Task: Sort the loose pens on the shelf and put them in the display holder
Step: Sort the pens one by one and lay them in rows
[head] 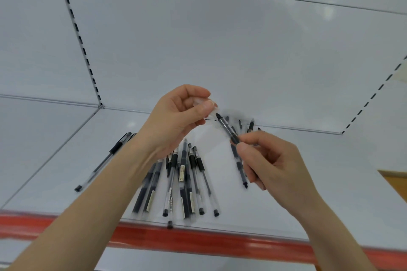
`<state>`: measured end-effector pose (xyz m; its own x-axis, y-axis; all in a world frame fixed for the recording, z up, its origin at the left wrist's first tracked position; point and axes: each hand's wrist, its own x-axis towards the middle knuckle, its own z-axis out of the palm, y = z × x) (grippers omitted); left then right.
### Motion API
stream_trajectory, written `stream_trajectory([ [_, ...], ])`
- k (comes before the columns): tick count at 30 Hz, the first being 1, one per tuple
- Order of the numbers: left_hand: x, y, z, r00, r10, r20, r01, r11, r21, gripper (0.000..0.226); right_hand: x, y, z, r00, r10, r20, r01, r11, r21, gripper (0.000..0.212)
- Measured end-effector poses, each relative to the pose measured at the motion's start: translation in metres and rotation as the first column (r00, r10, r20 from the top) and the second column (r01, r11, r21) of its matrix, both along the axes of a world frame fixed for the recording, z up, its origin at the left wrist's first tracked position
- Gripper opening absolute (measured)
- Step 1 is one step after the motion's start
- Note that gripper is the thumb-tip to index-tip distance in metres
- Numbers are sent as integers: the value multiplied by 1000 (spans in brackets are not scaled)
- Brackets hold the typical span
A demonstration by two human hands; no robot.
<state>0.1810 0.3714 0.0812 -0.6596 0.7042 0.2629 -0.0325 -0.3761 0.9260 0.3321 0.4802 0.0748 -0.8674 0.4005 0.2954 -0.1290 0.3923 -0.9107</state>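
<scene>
- The right hand (264, 160) pinches a black pen (228, 130) between thumb and fingertips, low on its barrel. The pen is tilted, with its upper end pointing up and left.
- The left hand (176, 119) has its thumb and curled fingers closed on a small clear piece (208, 106). The piece is blurred and I cannot tell what it is.
- The pen's upper end sits just beside the clear piece. Whether the two touch cannot be told.
- A second pen (241, 171) runs down along the inside of the right hand. I cannot tell whether the hand holds it or it lies on the shelf beneath.
- Both hands are raised above the shelf (66, 160), near its back edge.
- Below and between the forearms a pile of pens (184, 182) lies on the shelf. They are fanned out and overlapping, with their ends towards the front edge, and one end reaches past the edge.
- A single pen (103, 160) lies at a slant to the left of the left forearm, apart from the pile.
- A few more pens (251, 125) lie behind the right hand, near the back of the shelf.
- The shelf is smooth, white and slightly glossy, with a red strip (198, 242) along its front edge.
- Behind it rises a plain white back panel (198, 39), with a slotted rail (77, 28) on the left and another slotted rail (374, 94) on the right.
- A patch of wood-coloured floor (396, 180) shows past the shelf's right end.
</scene>
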Motion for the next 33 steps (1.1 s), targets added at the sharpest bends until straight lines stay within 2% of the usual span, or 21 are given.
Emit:
stream_trajectory([
  [4,2,1,0,1000,8,-17,-8,1000,-7,23,1,-2,0,999,25,39,-24,1000,-12,10],
  [10,10,6,-4,998,54,-13,-54,999,-4,20,2,-6,-1,999,-26,31,31,989,-145,16],
  [15,24,14,-11,987,143,-67,-145,989,-20,19,0,-15,-9,996,-84,11,85,988,-129,20],
  [20,29,16,-19,990,137,-25,-137,991,-4,20,0,-14,-13,994,-106,12,107,989,-98,19],
  [23,23,19,-23,991,135,-4,-135,990,-51,18,-2,-7,-13,993,-83,85,92,991,-98,17],
  [25,14,22,-29,988,152,-2,-151,979,-134,17,-5,6,-14,980,-63,186,69,997,-24,22],
  [27,5,24,-38,983,162,-89,-180,945,-273,19,-8,24,-21,956,-149,254,119,984,132,26],
  [30,-4,27,-49,932,144,-332,-300,820,-488,12,-9,49,-34,907,-355,227,270,903,333,24],
  [33,-6,32,-53,805,67,-590,-472,676,-566,11,-11,56,-41,880,-402,251,264,855,446,19],
])
